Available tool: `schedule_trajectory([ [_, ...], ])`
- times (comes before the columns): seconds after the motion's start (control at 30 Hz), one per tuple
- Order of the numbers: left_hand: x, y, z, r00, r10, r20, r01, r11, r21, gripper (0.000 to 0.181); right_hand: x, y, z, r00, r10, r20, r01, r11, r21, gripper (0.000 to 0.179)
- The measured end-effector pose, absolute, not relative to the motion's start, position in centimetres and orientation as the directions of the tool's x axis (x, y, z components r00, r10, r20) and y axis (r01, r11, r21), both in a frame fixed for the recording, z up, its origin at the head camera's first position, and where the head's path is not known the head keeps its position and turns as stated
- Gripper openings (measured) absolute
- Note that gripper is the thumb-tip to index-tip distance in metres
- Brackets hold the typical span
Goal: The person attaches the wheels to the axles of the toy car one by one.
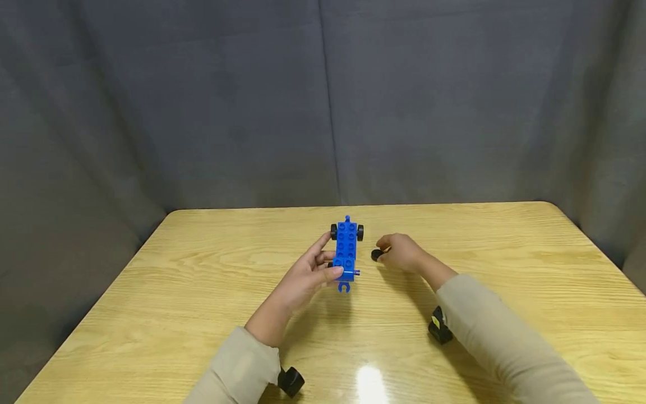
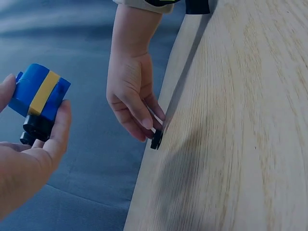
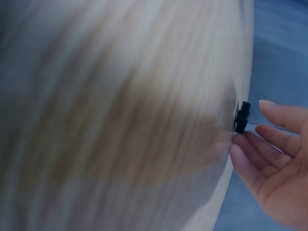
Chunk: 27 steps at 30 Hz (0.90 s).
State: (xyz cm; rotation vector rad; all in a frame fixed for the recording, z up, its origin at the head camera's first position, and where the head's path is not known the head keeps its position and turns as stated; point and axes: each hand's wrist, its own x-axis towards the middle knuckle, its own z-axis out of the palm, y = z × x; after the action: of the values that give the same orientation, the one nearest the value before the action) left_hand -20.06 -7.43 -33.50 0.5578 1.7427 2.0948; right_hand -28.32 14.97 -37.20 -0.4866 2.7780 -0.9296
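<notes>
My left hand (image 1: 307, 276) grips a blue toy car chassis (image 1: 346, 241) above the table, thumb across its near end. Black wheels sit on both sides of its far end, and another shows partly behind the fingers at the near left. On the near right a bare axle stub (image 1: 357, 272) sticks out. In the left wrist view the chassis also shows a yellow band (image 2: 44, 93). A loose black wheel (image 3: 242, 117) lies on the table. Beside it my right hand (image 1: 401, 252) has its fingers loosely spread, the thumb apart from the wheel in the right wrist view.
The wooden table (image 1: 192, 292) reaches back to a dark grey curtain (image 1: 242, 112). Black wrist cameras, one at the left sleeve (image 1: 242, 365) and one at the right sleeve (image 1: 484, 320), hang low over the tabletop.
</notes>
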Motion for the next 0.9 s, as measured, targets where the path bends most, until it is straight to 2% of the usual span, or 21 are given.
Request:
schedule_trajectory([
  [0.13, -20.5, -7.1, -33.4, -0.868, 0.490, 0.078, -0.013, -0.180, 0.984, 0.073, -28.7, 15.0, -37.3, -0.922, -0.385, -0.031, -0.296, 0.755, -0.585, 0.037],
  [0.37, -21.2, -6.6, -33.4, -0.871, 0.484, 0.084, -0.025, -0.213, 0.977, 0.073, -29.6, 14.7, -37.6, -0.911, -0.412, -0.031, -0.352, 0.814, -0.462, 0.038],
  [0.57, -21.6, -6.3, -33.5, -0.879, 0.472, 0.066, -0.049, -0.228, 0.972, 0.072, -29.9, 14.5, -38.1, -0.902, -0.432, -0.018, -0.390, 0.829, -0.400, 0.025],
  [0.77, -21.8, -6.4, -33.9, -0.887, 0.459, 0.052, -0.059, -0.223, 0.973, 0.072, -29.6, 14.5, -38.3, -0.898, -0.439, -0.018, -0.390, 0.815, -0.428, 0.022],
  [0.9, -22.0, -6.5, -34.0, -0.886, 0.460, 0.055, -0.054, -0.222, 0.974, 0.071, -29.3, 14.6, -38.1, -0.902, -0.431, 0.041, -0.394, 0.779, -0.488, 0.024],
])
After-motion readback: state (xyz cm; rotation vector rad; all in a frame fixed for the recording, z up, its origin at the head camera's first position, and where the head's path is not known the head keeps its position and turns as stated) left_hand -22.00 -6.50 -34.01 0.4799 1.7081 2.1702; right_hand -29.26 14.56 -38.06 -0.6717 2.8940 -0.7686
